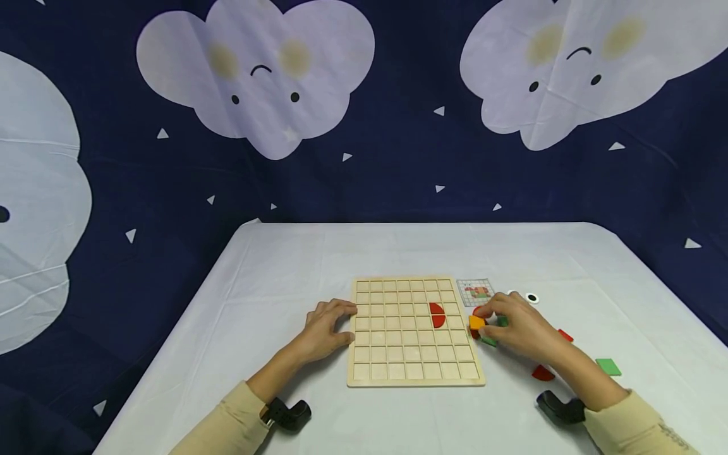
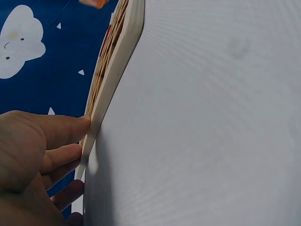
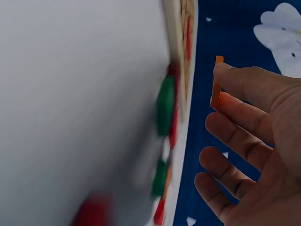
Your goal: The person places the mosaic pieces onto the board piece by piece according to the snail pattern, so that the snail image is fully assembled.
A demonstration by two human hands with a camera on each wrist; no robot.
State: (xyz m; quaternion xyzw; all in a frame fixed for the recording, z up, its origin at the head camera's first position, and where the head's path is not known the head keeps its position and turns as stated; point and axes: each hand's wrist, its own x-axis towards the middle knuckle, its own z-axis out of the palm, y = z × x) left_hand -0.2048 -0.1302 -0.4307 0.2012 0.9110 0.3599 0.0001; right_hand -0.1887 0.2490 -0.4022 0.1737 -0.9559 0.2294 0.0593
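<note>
My right hand (image 1: 514, 323) pinches a flat orange tile (image 1: 476, 322) between thumb and index finger, by the right edge of a wooden grid board (image 1: 416, 383). In the right wrist view the tile (image 3: 217, 84) is held up edge-on, the other fingers loosely bent below it. Two red quarter-round pieces (image 1: 436, 315) lie in cells of the board, together making a half circle. My left hand (image 1: 324, 332) touches the board's left edge with thumb and fingertips. Green pieces (image 1: 489, 341) and red ones lie under and around the right hand, partly hidden by it.
A small printed card (image 1: 476, 292) lies beyond the board's upper right corner. A white ring-shaped piece with a black centre (image 1: 531, 298), a red quarter-round piece (image 1: 543, 373), a small red piece (image 1: 565, 335) and a green tile (image 1: 608, 366) lie on the white table (image 1: 296, 253).
</note>
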